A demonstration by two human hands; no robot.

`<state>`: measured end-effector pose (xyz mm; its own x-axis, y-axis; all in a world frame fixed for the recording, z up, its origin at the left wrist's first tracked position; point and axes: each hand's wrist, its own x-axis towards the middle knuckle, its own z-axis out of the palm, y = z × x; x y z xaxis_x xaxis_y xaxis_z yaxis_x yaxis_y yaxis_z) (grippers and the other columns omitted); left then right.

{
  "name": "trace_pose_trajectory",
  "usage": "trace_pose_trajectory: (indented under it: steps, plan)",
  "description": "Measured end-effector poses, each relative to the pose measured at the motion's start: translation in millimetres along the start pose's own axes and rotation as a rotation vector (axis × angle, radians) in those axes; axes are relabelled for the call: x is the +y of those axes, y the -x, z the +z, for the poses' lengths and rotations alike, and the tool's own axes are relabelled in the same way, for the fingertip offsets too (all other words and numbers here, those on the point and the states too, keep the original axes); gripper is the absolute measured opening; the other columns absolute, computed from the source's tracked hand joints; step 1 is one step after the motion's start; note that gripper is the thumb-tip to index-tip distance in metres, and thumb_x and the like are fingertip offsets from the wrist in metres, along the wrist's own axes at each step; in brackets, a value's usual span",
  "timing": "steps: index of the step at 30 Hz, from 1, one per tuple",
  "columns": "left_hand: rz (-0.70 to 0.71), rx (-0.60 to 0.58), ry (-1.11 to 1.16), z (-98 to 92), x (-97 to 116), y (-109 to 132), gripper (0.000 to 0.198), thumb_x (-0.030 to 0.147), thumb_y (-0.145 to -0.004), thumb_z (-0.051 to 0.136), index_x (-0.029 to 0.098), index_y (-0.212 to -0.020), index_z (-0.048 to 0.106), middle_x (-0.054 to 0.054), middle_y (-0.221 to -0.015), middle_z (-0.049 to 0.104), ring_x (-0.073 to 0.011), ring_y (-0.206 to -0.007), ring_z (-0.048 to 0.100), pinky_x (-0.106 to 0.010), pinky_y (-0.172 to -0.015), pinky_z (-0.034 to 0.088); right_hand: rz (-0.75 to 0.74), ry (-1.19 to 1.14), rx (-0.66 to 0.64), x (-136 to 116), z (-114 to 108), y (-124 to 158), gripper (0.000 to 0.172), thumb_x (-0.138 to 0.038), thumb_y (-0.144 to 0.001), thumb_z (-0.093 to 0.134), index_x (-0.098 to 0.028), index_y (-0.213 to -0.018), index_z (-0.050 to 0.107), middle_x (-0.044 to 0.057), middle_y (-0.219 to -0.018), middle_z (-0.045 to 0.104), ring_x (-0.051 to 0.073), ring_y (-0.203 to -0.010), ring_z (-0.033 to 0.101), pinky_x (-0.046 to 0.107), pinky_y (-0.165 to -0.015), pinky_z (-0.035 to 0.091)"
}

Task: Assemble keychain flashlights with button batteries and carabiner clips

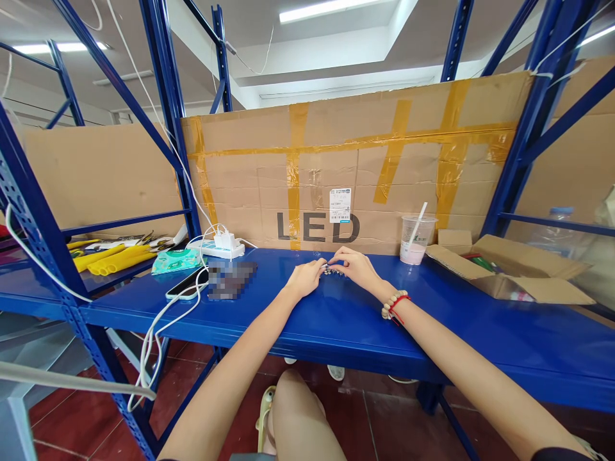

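Both my hands meet over the middle of the blue shelf [336, 320], near the cardboard at the back. Small shiny, metallic-looking pieces [332, 271] lie between them; their kind is too small to make out. My left hand [306, 278] has its fingers pinched together at the left edge of these pieces. From the right, my right hand [358, 266] reaches over them with bent fingers, its fingertips close to the left ones. A beaded bracelet [391, 303] and a red cord circle my right wrist.
A plastic cup with a straw [413, 246] and an open cardboard box [509, 266] stand to the right. At left are a phone [185, 286], white cables, a power strip [228, 244] and a green packet [177, 260]. A taped cardboard panel [240, 186] closes the back.
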<state>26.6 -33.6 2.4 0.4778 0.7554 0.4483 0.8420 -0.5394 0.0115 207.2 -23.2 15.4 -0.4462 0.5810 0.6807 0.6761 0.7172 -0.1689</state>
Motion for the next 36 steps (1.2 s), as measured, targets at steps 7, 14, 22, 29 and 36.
trace_pose_trajectory:
  steps: [7,14,22,29,36]
  plan:
    - [0.006,0.006,-0.008,1.5,-1,0,0.026,0.029,-0.094,0.024,0.022,-0.11,0.043,-0.005,-0.102,0.062,-0.0189,-0.091,0.062,-0.028,-0.074,0.048,-0.001,-0.009,0.001,1,1,0,0.01,-0.029,-0.08,0.06,-0.022,-0.081,0.066,-0.001,-0.085,0.062,0.009,-0.058,0.051,0.022,-0.056,0.038]
    - [-0.004,-0.011,0.011,-1.3,1,1,0.026,0.028,-0.094,0.024,0.022,-0.109,0.044,-0.005,-0.102,0.062,-0.0181,-0.09,0.062,-0.028,-0.074,0.048,0.015,-0.043,0.01,1,2,1,0.016,-0.035,-0.08,0.059,-0.022,-0.08,0.067,0.0,-0.084,0.062,0.009,-0.057,0.051,0.023,-0.055,0.039]
    - [0.008,0.004,0.015,-2.9,3,3,0.028,0.027,-0.094,0.025,0.022,-0.111,0.046,-0.006,-0.105,0.062,-0.0183,-0.093,0.06,-0.029,-0.08,0.047,0.148,-0.425,0.015,7,10,1,0.037,-0.053,-0.069,0.063,-0.017,-0.076,0.069,0.005,-0.082,0.061,0.007,-0.04,0.049,0.025,-0.043,0.042]
    - [0.041,0.016,0.052,-6.6,4,3,0.026,0.024,-0.094,0.026,0.02,-0.108,0.048,-0.006,-0.102,0.062,-0.0179,-0.095,0.058,-0.03,-0.083,0.045,0.29,-0.603,-0.043,7,9,-4,0.042,-0.053,-0.06,0.068,-0.014,-0.074,0.067,0.005,-0.07,0.063,0.007,-0.04,0.047,0.022,-0.034,0.037]
    - [0.002,0.091,0.309,-11.9,10,2,0.023,0.025,-0.094,0.027,0.018,-0.111,0.042,-0.007,-0.107,0.06,-0.0179,-0.097,0.056,-0.029,-0.083,0.043,0.324,-0.662,-0.119,9,-2,-20,0.037,-0.049,-0.058,0.069,-0.014,-0.069,0.063,-0.005,-0.041,0.049,0.008,-0.035,0.042,0.021,-0.035,0.034]
